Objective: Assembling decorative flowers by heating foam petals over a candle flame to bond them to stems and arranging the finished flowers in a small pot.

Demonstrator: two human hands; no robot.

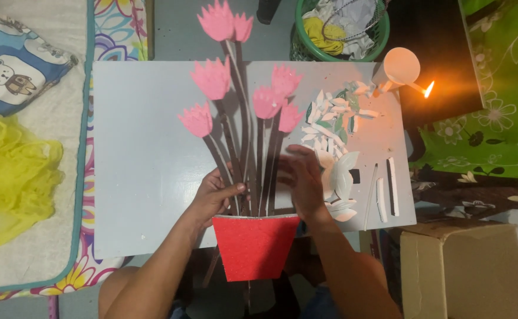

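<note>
Head view looks straight down on a pale grey board (147,153) carrying a craft bouquet. Left hand (212,198) curls round the bundle of dark brown stems (253,159), thumb across the front and fingers tucked behind, so that grip is closed on them just above the pot. Right hand (303,183) stands flat and open-palmed against the right side of the bundle, fingers straight, a touch blurred, clasping nothing. Below both hands sits the red paper pot (254,245), a rough, glittery-looking trapezoid, wide at the top, hanging off the board's near edge. Up top, seven pink foam flowers (214,80) fan out, each with pointed, tulip-like petals. Right of the stems lies a scatter of white leaf-shaped cutouts (333,115), some backed green, plus a few narrow white strips (386,192). Beyond the board's far right corner, a peach plastic cup (399,66) lies beside a lit candle flame (429,90). A green basket (341,29) of rags sits at the top, a cardboard box (463,269) lower right, yellow netting (14,177) far left.
</note>
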